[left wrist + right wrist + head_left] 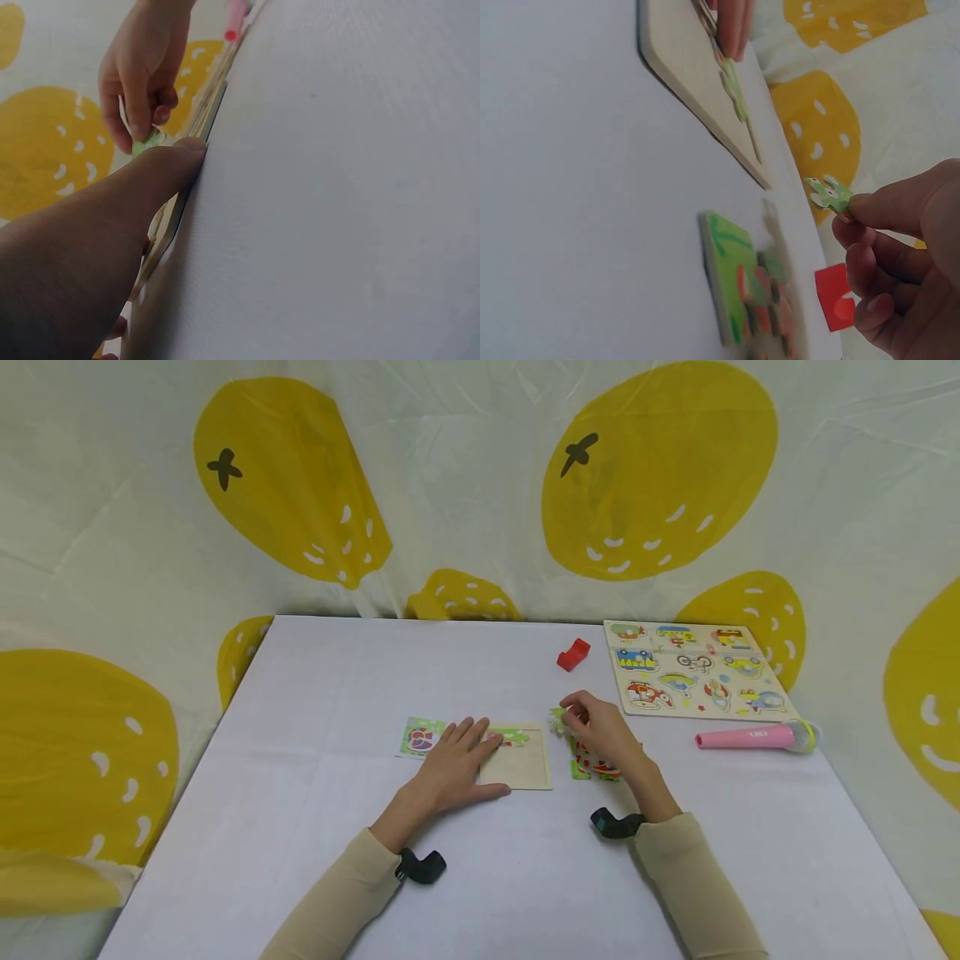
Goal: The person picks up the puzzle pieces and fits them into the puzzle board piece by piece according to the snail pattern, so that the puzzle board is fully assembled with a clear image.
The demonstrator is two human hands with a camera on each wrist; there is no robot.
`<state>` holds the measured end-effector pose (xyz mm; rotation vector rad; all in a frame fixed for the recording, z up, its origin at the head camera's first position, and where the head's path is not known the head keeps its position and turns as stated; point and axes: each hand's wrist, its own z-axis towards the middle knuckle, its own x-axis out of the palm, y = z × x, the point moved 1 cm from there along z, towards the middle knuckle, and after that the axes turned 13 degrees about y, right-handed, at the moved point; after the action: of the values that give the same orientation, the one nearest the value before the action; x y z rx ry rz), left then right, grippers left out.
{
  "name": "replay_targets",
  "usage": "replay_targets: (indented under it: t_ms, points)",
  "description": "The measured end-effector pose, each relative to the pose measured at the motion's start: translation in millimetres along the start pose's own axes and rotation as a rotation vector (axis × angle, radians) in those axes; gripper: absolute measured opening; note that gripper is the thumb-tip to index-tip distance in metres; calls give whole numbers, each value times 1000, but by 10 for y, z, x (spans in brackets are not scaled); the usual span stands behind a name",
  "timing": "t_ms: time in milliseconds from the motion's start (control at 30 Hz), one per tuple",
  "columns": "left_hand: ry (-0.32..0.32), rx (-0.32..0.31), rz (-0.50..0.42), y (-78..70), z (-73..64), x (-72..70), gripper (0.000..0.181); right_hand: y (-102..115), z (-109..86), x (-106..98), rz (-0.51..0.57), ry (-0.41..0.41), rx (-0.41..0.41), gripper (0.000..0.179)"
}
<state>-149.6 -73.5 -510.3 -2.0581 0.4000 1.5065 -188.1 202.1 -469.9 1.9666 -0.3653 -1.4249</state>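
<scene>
My left hand (450, 768) lies with fingers spread across the left side of a shallow wooden puzzle tray (517, 770); its thumb (180, 159) rests at the near edge. Along the tray's far edge sit green jigsaw pieces (514, 737), partly covered by the fingers. Just right of the tray, my right hand (606, 735) pinches a green and white jigsaw piece (831, 196) between thumb and forefinger, up off the table. Below that hand is a loose heap of green and red jigsaw pieces (731, 262), partly hidden by it in the head view.
A small printed picture card (420, 737) lies left of the tray, overlapped by left fingertips. Farther back is a red block (573, 654). On the right are a wooden vehicle puzzle board (705, 672) and a pink toy microphone (750, 737). A patterned curtain (465, 485) hangs behind the table.
</scene>
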Motion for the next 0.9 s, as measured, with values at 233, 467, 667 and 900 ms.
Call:
replay_targets:
  t_ms: [233,467,667,900]
  points:
    - [19,-14,2,3,5,4,86,74,37,143,0,43,-35,26]
    - [10,-9,21,9,14,4,85,132,57,250,-8,58,-32,25]
    - [10,-10,15,22,23,22,85,162,72,322,-33,73,-41,24]
    - [9,-7,14,18,19,19,85,160,83,361,-58,76,-38,24]
